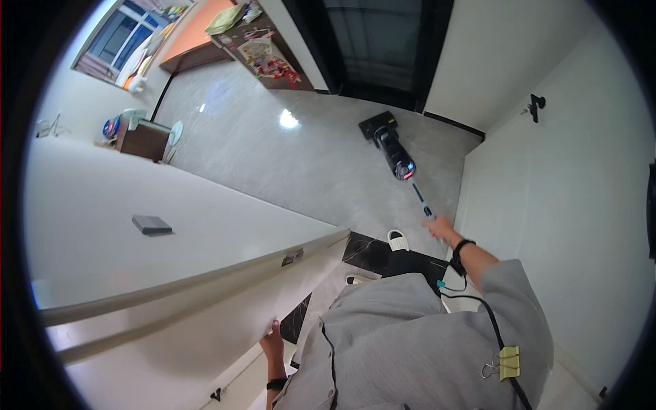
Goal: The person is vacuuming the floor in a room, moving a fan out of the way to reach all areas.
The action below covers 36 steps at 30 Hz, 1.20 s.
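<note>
My right hand (439, 229) is closed around the handle (421, 199) of a cordless upright floor cleaner. The cleaner's black body (397, 154) slants away from me, with a red and a blue light lit near its upper end. Its wide black floor head (377, 124) rests on the grey floor, a little short of the dark glazed door (376, 46). My left hand (272, 338) hangs low beside the white wall at the doorway, partly curled. Whether it holds something small or touches the wall, I cannot tell.
A white door (512, 195) with a black handle (536, 107) stands open on my right. The wall end (307, 251) juts in at left. A black marble threshold (366, 252) lies under my slippers. Farther off are a dark cabinet (302, 77) and a brown bedside cabinet (143, 141).
</note>
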Motion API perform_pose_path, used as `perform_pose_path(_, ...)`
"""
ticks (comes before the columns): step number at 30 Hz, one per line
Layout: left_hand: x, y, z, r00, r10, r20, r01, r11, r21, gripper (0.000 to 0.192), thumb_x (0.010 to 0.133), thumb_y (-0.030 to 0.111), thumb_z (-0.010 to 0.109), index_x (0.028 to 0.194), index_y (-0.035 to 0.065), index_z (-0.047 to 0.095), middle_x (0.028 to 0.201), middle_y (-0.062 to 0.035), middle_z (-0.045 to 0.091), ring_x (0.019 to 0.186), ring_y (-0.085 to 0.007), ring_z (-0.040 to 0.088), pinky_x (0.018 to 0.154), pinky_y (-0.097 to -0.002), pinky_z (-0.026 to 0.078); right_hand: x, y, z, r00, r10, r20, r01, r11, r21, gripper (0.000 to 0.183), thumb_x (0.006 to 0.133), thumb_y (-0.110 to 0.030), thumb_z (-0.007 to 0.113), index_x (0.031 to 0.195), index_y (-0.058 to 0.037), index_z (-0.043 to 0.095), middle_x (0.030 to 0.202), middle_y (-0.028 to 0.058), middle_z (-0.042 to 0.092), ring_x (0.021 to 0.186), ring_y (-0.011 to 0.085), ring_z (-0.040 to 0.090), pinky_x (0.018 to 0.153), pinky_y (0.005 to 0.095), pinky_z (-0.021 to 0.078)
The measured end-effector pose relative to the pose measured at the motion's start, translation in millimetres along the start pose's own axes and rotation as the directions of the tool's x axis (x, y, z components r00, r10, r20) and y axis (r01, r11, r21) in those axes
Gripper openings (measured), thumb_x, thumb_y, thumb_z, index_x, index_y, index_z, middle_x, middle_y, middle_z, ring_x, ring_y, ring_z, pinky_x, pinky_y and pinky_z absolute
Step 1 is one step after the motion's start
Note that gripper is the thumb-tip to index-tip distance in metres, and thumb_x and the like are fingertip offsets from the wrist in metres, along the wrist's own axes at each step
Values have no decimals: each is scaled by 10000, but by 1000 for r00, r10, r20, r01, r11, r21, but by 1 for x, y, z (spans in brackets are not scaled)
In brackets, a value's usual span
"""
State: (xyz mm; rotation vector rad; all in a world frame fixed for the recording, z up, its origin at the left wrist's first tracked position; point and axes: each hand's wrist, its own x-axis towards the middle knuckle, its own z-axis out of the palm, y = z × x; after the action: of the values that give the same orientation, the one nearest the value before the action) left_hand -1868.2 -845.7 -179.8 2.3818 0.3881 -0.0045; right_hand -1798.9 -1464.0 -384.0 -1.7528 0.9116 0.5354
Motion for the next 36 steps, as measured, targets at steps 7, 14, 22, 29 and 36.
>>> perform_pose_path(7,3,3,0,998,53,15,-50,983,-178,244,881,132,640,1064,-25,599,1027,-117,629,978,-234,578,898,-376,462,-128,-6,-4,965,73,253,-220,756,617,296,826,-235,653,633,-51,525,482,52,476,386,182,468,400,327,385)
perform_pose_path(14,6,-37,5,996,-81,-31,72,973,-220,239,854,107,674,1040,-29,610,1007,-128,652,937,-246,620,871,-359,487,-73,-31,-16,983,40,178,-163,634,756,297,843,-184,608,593,-82,483,473,47,444,361,179,437,370,342,382)
perform_pose_path(22,1,10,-11,994,-108,32,107,994,27,382,899,260,643,1110,-55,599,1026,-165,655,909,-253,657,762,-363,552,70,-125,-8,996,-6,-84,82,329,941,249,815,-180,622,627,-77,495,516,56,456,400,185,449,389,364,421)
perform_pose_path(29,-18,64,-18,966,-143,-216,150,988,18,424,914,296,614,1088,-89,572,943,-155,651,788,-242,653,653,-337,573,90,-174,-4,984,173,-43,-10,291,957,232,829,-175,611,662,-66,490,543,54,454,423,192,450,413,367,432)
perform_pose_path(36,-12,43,-22,973,-82,-216,90,995,29,293,910,193,605,1000,-86,618,933,-170,654,846,-237,627,750,-338,512,26,-57,-28,991,68,-111,42,639,768,255,798,-178,633,626,-19,532,496,76,486,363,198,468,363,356,394)
